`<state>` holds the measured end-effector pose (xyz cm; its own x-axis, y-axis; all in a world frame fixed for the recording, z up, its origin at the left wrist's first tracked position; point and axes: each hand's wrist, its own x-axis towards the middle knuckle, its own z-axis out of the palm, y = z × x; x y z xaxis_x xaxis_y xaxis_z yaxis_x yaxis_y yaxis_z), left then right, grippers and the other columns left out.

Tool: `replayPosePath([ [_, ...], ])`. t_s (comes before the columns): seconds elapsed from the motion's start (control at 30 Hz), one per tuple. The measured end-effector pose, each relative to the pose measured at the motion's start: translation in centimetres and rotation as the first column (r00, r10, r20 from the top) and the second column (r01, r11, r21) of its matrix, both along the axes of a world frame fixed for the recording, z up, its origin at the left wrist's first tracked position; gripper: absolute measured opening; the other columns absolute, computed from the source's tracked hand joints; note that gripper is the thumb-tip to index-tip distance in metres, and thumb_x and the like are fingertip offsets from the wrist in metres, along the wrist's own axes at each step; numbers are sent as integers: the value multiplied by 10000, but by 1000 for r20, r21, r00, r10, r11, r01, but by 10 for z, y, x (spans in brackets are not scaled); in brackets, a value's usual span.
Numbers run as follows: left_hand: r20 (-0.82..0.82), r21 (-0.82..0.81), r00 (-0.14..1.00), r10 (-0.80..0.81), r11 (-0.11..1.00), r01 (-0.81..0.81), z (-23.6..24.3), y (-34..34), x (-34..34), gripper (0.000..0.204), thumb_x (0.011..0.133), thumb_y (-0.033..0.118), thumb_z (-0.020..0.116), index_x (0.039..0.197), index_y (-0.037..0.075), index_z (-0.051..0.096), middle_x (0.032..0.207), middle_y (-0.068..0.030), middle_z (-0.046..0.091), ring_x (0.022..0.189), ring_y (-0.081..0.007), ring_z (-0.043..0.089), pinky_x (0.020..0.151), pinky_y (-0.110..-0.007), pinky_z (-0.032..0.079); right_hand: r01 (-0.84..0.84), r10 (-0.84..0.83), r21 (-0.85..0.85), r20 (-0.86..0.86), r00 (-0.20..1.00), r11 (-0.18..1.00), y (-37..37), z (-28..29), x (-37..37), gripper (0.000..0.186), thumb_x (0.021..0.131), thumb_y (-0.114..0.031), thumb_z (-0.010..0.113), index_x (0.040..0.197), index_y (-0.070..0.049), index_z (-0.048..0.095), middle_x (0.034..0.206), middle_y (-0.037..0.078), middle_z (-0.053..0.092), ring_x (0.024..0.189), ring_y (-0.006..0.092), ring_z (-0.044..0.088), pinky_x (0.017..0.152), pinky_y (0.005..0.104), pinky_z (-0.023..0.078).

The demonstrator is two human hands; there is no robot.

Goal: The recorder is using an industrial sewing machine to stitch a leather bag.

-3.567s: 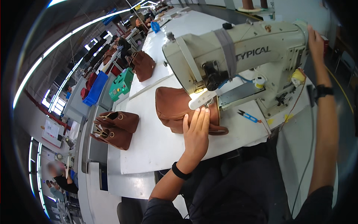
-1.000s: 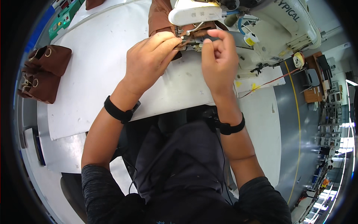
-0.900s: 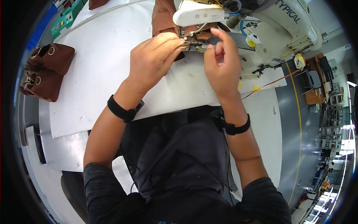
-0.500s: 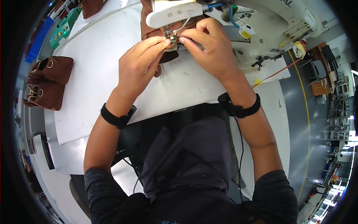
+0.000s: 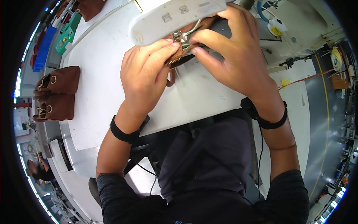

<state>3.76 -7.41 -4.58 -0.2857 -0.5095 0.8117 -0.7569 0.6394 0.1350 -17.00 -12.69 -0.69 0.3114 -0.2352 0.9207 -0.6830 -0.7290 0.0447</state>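
A brown leather bag (image 5: 179, 53) with a brass-toothed zipper (image 5: 173, 61) lies under the sewing machine's needle area (image 5: 177, 34). My left hand (image 5: 143, 72) has its fingertips and thumb closed on the zippered edge, left of the needle. My right hand (image 5: 238, 56) is to the right of it, thumb and index finger closed around the zipper's far end, other fingers curled. A brown strap loop (image 5: 171, 77) hangs below the left fingertips. The white machine head (image 5: 175, 20) and my hands hide most of the bag.
Two brown leather bags (image 5: 59, 93) with metal rings stand at the left of the white table (image 5: 100, 74). Another brown bag (image 5: 89, 7) is at the upper left, near a green box (image 5: 67, 34). A small white bottle (image 5: 276, 28) stands by the machine. Cables hang below the table.
The view has come closer and shifted, so the machine head and hands look larger. The fingertips of my right hand have spread slightly. Both hands stay at the zippered edge.
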Motion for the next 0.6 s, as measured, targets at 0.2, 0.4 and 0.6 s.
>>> replayPosePath([
  [0.2,97,4,992,-79,997,79,10,-8,17,346,749,-114,742,1056,45,758,1031,-107,783,947,-256,738,919,-391,545,-270,296,262,-67,953,927,5,-20,-16,232,729,-52,838,920,-90,713,980,58,666,988,298,631,1011,455,434],
  [0.4,81,42,975,-206,978,203,13,-14,26,303,794,-99,734,1067,29,766,1054,-108,789,953,-264,747,874,-361,547,-309,324,353,17,946,883,18,-18,-15,157,798,-56,816,906,-69,704,941,57,716,994,266,670,998,417,446],
  [0.6,-41,-16,982,-186,983,185,2,-11,18,293,804,-41,743,1062,92,785,1070,-43,792,915,-206,733,846,-318,529,-655,150,628,664,732,420,23,-3,-1,191,831,-197,788,783,-45,683,750,22,648,818,234,604,780,401,460],
])
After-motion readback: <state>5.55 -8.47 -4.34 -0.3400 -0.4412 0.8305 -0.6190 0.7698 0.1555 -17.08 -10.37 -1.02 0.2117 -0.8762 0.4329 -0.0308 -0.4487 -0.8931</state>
